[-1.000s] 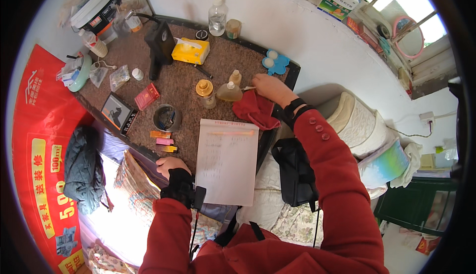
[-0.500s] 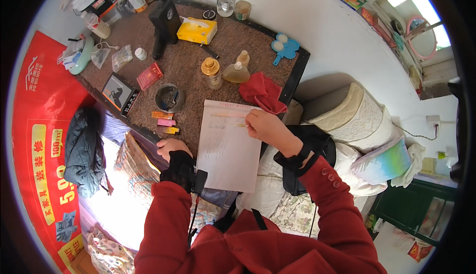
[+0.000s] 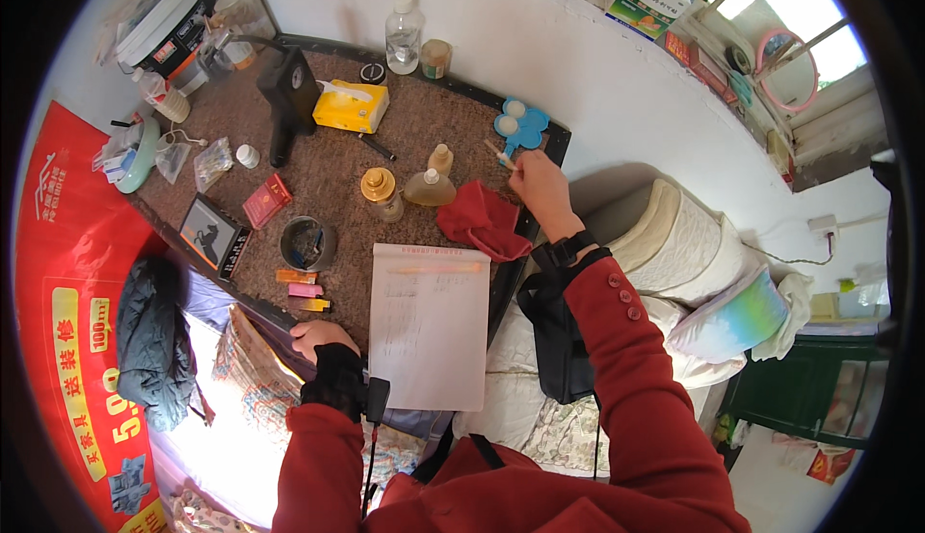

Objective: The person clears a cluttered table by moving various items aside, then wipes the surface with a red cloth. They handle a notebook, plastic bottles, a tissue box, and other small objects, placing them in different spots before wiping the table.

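My right hand [image 3: 540, 189] reaches to the far right edge of the brown table [image 3: 318, 162] and pinches a thin pen-like stick [image 3: 502, 156], its tip beside a blue flower-shaped holder [image 3: 521, 126]. A crumpled red cloth [image 3: 483, 221] lies just left of that wrist. My left hand [image 3: 322, 337] rests curled at the table's near edge, holding nothing I can see, next to a white paper pad [image 3: 429, 331] with faint writing. A flat amber bottle [image 3: 429, 189] and a small yellow-capped bottle [image 3: 380, 192] stand beyond the pad.
On the table stand a round tin [image 3: 306, 242], coloured lighters [image 3: 300, 290], a yellow tissue box [image 3: 352, 107], a black device [image 3: 289, 99], a small red box [image 3: 267, 200] and a clear plastic bottle [image 3: 403, 32]. A red banner [image 3: 67, 340] lies left; pillows [image 3: 694, 253] are at right.
My right hand went from the red cloth to the top of the paper pad, then out to the blue holder with the stick. My left hand stayed at the table edge.
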`<action>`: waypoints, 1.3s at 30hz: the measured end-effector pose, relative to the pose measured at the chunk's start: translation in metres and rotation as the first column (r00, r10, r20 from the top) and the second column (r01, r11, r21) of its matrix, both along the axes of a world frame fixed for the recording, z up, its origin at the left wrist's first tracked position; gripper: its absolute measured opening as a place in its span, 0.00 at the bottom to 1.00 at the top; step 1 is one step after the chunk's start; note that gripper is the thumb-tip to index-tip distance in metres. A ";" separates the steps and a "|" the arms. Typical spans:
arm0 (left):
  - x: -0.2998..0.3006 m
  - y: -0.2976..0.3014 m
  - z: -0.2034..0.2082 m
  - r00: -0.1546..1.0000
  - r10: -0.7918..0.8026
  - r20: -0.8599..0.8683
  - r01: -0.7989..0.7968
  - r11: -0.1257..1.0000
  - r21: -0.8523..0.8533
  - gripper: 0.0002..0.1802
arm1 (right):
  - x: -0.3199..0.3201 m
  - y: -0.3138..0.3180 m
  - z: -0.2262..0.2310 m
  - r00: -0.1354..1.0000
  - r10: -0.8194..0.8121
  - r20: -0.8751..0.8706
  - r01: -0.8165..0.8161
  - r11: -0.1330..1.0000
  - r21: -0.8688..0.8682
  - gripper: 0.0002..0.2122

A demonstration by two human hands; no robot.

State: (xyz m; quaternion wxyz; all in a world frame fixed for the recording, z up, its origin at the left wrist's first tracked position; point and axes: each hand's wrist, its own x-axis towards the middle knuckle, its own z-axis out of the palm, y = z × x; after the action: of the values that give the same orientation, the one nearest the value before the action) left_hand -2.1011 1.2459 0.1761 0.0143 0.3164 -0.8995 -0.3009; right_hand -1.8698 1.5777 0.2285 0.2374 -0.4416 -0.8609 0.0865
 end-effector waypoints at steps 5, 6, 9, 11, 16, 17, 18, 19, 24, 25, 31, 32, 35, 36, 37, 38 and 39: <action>0.001 0.001 0.003 1.000 -0.008 0.030 0.009 1.000 -0.027 0.30 | -0.003 0.053 -0.007 0.952 -0.303 -0.051 0.291 0.942 -0.166 0.09; 0.001 0.001 0.004 0.999 -0.002 0.034 0.003 1.000 -0.023 0.30 | -0.004 0.066 -0.007 0.931 -0.361 -0.043 0.338 0.903 -0.265 0.10; 0.001 0.002 0.005 0.999 0.003 0.042 -0.002 1.000 -0.023 0.30 | -0.009 0.090 -0.017 0.904 -0.427 -0.017 0.380 0.821 -0.425 0.13; 0.001 0.001 0.005 0.999 -0.004 0.038 0.005 1.000 -0.028 0.30 | -0.009 0.096 -0.023 0.880 -0.472 -0.049 0.398 0.790 -0.466 0.14; -0.001 -0.002 -0.002 1.000 -0.013 0.028 0.013 1.000 -0.018 0.30 | 0.000 0.087 -0.019 0.825 -0.529 -0.197 0.330 0.735 -0.592 0.10; -0.001 -0.003 -0.004 1.000 -0.017 0.025 0.017 1.000 -0.014 0.30 | 0.002 0.081 -0.014 0.839 -0.492 -0.231 0.323 0.793 -0.516 0.09; -0.002 -0.003 -0.005 1.000 -0.027 0.014 0.027 1.000 -0.005 0.30 | 0.003 0.075 -0.007 0.849 -0.465 -0.251 0.330 0.837 -0.436 0.08; -0.002 -0.004 -0.006 0.999 -0.037 0.002 0.037 0.999 0.004 0.30 | 0.003 0.068 0.002 0.845 -0.489 -0.216 0.382 0.835 -0.396 0.08; 0.000 -0.007 -0.008 0.996 -0.081 0.026 0.081 0.997 -0.005 0.31 | -0.032 0.027 0.034 0.895 0.122 -0.428 -0.292 0.886 -0.360 0.16; 0.000 -0.007 -0.009 0.997 -0.079 0.025 0.078 0.997 0.005 0.31 | -0.042 0.020 0.037 0.812 0.296 -0.503 -0.499 0.800 -0.334 0.19; 0.001 -0.006 -0.012 0.994 -0.106 0.007 0.106 0.991 -0.082 0.30 | -0.078 0.003 0.033 0.775 0.285 -0.565 -0.622 0.504 -0.599 0.22; 0.002 -0.005 -0.011 0.996 -0.085 -0.009 0.084 0.994 -0.068 0.30 | -0.080 0.001 0.031 0.823 0.261 -0.504 -0.567 0.435 -0.699 0.21; 0.004 -0.003 -0.007 0.994 -0.095 -0.047 0.090 0.990 -0.107 0.29 | -0.075 -0.005 0.026 0.784 0.151 -0.602 -0.614 0.327 -0.718 0.19; 0.004 -0.002 -0.005 0.992 -0.114 -0.058 0.105 0.986 -0.132 0.29 | -0.074 -0.006 0.025 0.792 0.096 -0.603 -0.604 0.272 -0.749 0.18; 0.005 -0.001 -0.003 0.993 -0.107 -0.056 0.100 0.989 -0.109 0.29 | -0.074 -0.005 0.025 0.799 0.103 -0.592 -0.594 0.290 -0.751 0.17; 0.005 0.000 -0.001 0.996 -0.079 -0.049 0.074 0.993 -0.092 0.29 | -0.074 -0.004 0.025 0.815 0.109 -0.569 -0.573 0.295 -0.765 0.16; 0.005 0.000 0.000 0.998 -0.052 -0.041 0.049 0.996 -0.073 0.29 | -0.076 -0.001 0.026 0.836 0.090 -0.541 -0.539 0.315 -0.781 0.16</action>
State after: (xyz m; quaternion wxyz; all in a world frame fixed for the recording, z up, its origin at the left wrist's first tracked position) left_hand -2.0961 1.2464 0.1761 0.0376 0.2862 -0.9170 -0.2752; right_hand -1.9462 1.5763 0.2541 0.1019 -0.2869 -0.6682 0.6789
